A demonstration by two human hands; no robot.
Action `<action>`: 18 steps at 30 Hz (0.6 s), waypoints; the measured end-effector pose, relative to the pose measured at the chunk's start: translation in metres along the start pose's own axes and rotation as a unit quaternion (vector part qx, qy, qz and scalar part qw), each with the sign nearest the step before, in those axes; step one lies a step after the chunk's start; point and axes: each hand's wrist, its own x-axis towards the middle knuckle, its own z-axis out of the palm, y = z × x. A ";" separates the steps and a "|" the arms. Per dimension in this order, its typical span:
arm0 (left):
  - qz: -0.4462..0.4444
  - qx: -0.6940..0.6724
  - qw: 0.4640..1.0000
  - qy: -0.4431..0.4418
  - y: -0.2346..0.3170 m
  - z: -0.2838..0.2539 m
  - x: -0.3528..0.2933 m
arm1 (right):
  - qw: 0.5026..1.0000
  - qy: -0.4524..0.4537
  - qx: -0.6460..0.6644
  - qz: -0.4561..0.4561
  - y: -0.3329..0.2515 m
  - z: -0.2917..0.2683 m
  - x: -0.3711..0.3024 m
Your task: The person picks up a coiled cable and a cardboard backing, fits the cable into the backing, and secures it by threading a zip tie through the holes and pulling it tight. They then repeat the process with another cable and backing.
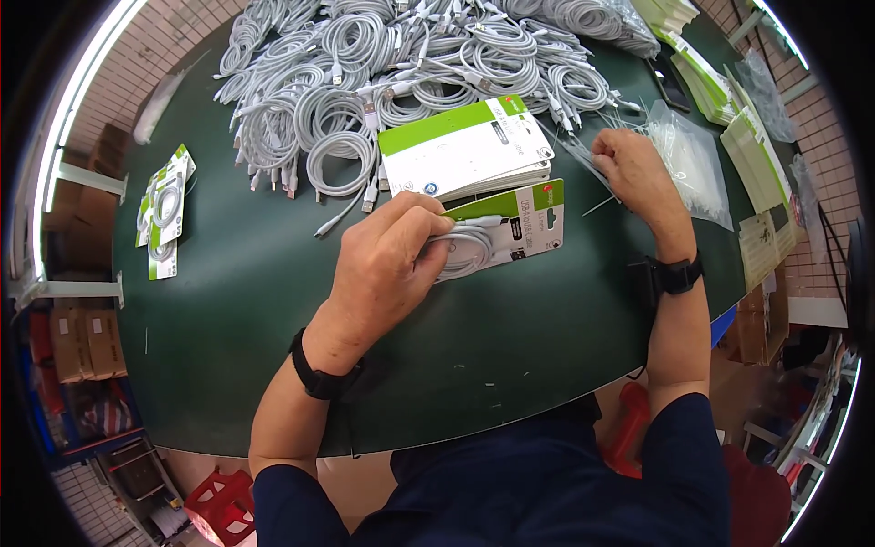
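Note:
Between the thumb and fingers of my left hand (387, 251) is a coiled grey-white USB cable (469, 248), held against a green-and-white packaging card (544, 219). One plug of the cable lies across the card's upper part. My right hand (633, 173) is closed at the right, its fingertips pinched among thin clear cable ties (576, 153) on the table. Just beyond the held card lies a stack of similar cards (456, 146). A clear bag of cable ties (690, 164) rests beside my right hand.
A large heap of coiled cables (355, 46) covers the far side of the dark green table (246, 365). Carded cables (166, 214) lie at the left. More card stacks (706, 87) line the right edge, near a dark phone-like object (670, 84). A red stool (219, 506) stands below.

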 end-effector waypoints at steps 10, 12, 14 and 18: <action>0.106 0.035 0.994 0.001 0.015 0.003 -0.004 | 0.996 0.086 0.004 0.005 -0.016 -0.007 -0.004; 0.113 0.035 0.993 -0.011 0.018 0.003 -0.004 | 0.993 0.117 0.014 -0.005 -0.023 -0.012 -0.005; 0.118 0.035 0.992 -0.017 0.020 0.004 -0.007 | 0.989 0.140 0.041 0.006 -0.034 -0.018 -0.005; 0.128 0.036 0.990 -0.042 0.023 0.006 -0.006 | 0.964 0.230 0.131 -0.016 -0.060 -0.030 -0.002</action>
